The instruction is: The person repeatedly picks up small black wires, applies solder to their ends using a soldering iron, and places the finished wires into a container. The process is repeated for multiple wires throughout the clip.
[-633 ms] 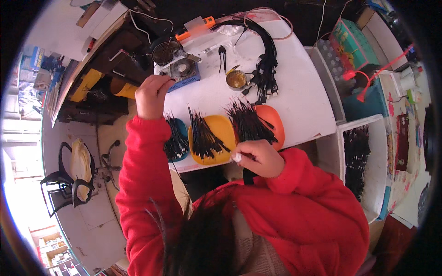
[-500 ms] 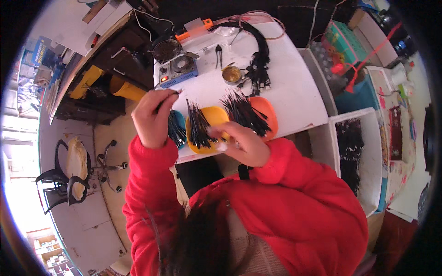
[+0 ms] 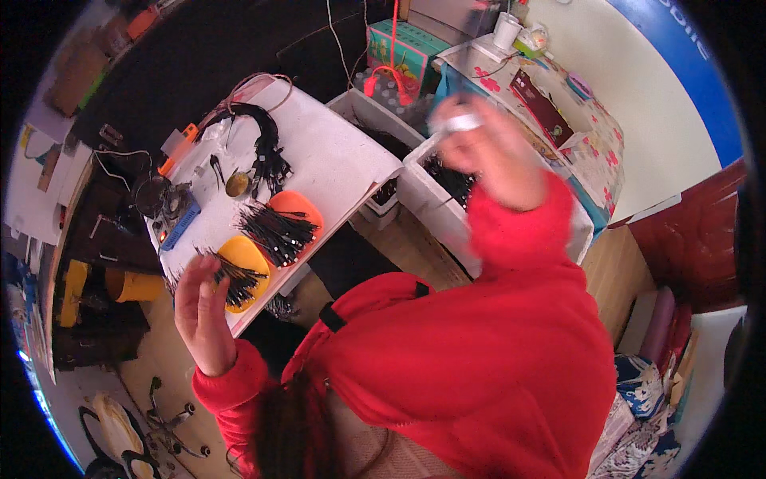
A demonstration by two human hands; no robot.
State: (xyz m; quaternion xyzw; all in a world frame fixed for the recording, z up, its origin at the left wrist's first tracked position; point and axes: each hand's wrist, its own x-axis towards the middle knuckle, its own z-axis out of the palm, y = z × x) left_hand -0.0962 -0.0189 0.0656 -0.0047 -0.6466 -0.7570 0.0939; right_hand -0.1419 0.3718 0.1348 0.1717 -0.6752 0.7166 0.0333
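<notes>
Head view: my right hand (image 3: 487, 152) is blurred, so the small white thing (image 3: 456, 123) pinched in its fingers is hard to make out; it sits over the white bin (image 3: 435, 188) of black cables. Half a second ago that hand was down at the yellow tray (image 3: 239, 267); it has since swung far right. My left hand (image 3: 203, 307) stays by that tray, fingers loosely curled, touching thin black cables (image 3: 235, 279). An orange tray (image 3: 299, 211) lies beside it on the white table (image 3: 335, 160), both smooth and rounded.
</notes>
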